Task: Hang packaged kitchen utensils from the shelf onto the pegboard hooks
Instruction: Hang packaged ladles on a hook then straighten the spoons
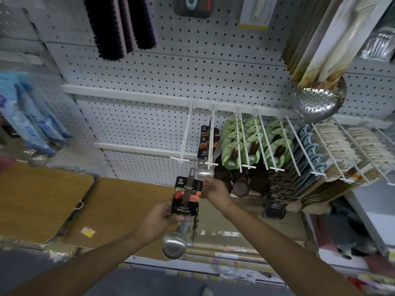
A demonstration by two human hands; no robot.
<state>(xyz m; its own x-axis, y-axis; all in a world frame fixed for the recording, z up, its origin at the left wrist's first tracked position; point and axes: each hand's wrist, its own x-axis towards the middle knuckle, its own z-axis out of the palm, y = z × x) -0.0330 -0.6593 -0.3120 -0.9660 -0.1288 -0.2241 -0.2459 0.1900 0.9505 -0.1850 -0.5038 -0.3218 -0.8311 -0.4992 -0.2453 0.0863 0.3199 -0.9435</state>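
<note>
The packaged ladle (185,197) sits near the middle of the scene, just in front of and below the pegboard hooks. Its dark card is upright, the steel handle tip with its hanging slot pokes out at the top, and the bowl hangs low over the shelf (213,236). The left hand (159,218) grips the lower part of the card, fingers curled round its left edge and thumb on the front. The right hand (213,190) reaches in from the right to the card's upper edge; its fingers look closed on that edge, though the view hides exactly how.

The likely target is the hook (210,142) just beyond, which already carries matching ladles (208,144); the empty hook (184,136) is just left of it.

To do this well, I would steady the top with the right hand, line the slot up square with the hook's near tip, then push away toward the pegboard (171,67). The heavy bowl will want to swing, so the left hand should let go only once the slot is seated.
</note>
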